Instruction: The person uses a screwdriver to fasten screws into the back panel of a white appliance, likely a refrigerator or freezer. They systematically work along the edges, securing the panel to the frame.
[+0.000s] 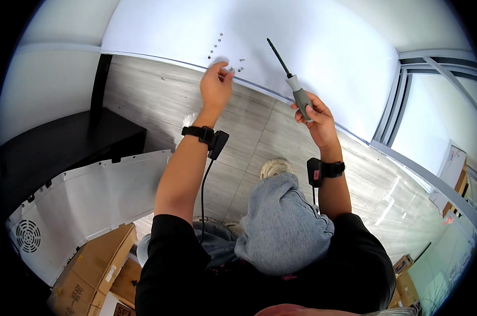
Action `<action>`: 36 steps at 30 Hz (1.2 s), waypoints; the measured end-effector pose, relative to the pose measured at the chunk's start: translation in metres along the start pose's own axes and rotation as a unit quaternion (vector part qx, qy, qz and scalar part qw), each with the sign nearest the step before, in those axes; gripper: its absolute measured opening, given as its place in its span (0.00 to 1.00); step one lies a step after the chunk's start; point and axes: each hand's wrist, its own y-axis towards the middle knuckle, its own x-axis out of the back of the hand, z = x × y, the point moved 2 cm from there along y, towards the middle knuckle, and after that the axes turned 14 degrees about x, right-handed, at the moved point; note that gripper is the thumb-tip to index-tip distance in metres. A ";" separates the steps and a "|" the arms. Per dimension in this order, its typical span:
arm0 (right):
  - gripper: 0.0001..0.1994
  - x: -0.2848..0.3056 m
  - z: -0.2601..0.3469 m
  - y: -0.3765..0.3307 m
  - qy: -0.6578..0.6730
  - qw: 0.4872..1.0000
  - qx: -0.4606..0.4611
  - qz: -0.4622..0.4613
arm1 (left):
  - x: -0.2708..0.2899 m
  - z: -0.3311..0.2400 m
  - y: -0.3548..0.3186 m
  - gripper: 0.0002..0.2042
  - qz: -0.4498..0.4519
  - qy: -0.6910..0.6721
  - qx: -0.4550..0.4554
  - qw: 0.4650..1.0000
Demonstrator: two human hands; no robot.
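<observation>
My right hand (314,113) is wrapped around the grey handle of a screwdriver (300,100). Its dark shaft points up and away over the white tabletop (328,58), the tip touching nothing that I can make out. At the table's near edge, my left hand (217,87) has thumb and forefinger closed in a pinch around what looks like a small screw (231,69), partly hidden by the fingertips. Just right of these fingers lie a few loose small screws (239,70). Farther off, several more small metal screws (212,51) form a slanting row.
A black bench (64,139) stands at the left, with a grey metal panel (101,187) that has a round vent leaning nearby. Cardboard boxes (93,263) sit lower left. A metal frame (399,105) borders the table's right end. Cables hang from both wrist straps.
</observation>
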 end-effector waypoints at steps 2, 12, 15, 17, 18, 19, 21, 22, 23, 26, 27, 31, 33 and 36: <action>0.18 0.002 0.000 -0.001 0.004 1.000 -0.002 -0.003 | -0.006 0.001 0.004 0.11 -0.015 0.008 -0.007 1.000; 0.18 -0.012 -0.001 0.005 -0.074 0.997 0.011 0.026 | -0.001 0.019 0.001 0.06 0.047 -0.238 0.141 0.960; 0.18 -0.025 -0.001 0.007 -0.117 0.992 0.028 0.049 | 0.017 0.020 -0.022 0.05 0.152 -0.507 0.321 0.786; 0.17 -0.036 -0.002 0.011 -0.138 0.987 0.024 0.072 | 0.031 0.028 -0.038 0.05 0.185 -0.586 0.321 0.721; 0.18 -0.041 -0.004 0.011 -0.142 0.986 0.015 0.089 | 0.037 0.033 -0.044 0.05 0.181 -0.603 0.325 0.706; 0.19 -0.047 -0.006 0.012 -0.146 0.984 0.006 0.107 | 0.044 0.036 -0.050 0.05 0.175 -0.621 0.326 0.691; 0.20 -0.059 -0.010 0.012 -0.152 0.979 -0.006 0.134 | 0.054 0.042 -0.055 0.05 0.175 -0.659 0.315 0.661; 0.20 -0.064 -0.013 0.010 -0.155 0.978 -0.011 0.142 | 0.058 0.046 -0.058 0.05 0.180 -0.677 0.303 0.646; 0.20 -0.070 -0.015 0.008 -0.157 0.976 -0.015 0.149 | 0.063 0.050 -0.061 0.05 0.186 -0.695 0.291 0.630; 0.20 -0.086 -0.022 0.003 -0.161 0.973 -0.012 0.163 | 0.077 0.063 -0.069 0.05 0.187 -0.722 0.275 0.606; 0.20 -0.089 -0.023 0.002 -0.163 0.972 -0.012 0.167 | 0.080 0.066 -0.072 0.05 0.183 -0.728 0.271 0.602; 0.20 -0.098 -0.026 0.000 -0.168 0.968 -0.017 0.185 | 0.091 0.073 -0.079 0.05 0.187 -0.747 0.253 0.585; 0.20 -0.102 -0.025 -0.001 -0.169 0.966 -0.019 0.194 | 0.095 0.075 -0.081 0.05 0.185 -0.748 0.249 0.586; 0.20 -0.106 -0.023 -0.001 -0.177 0.964 -0.014 0.200 | 0.100 0.076 -0.083 0.05 0.163 -0.728 0.254 0.615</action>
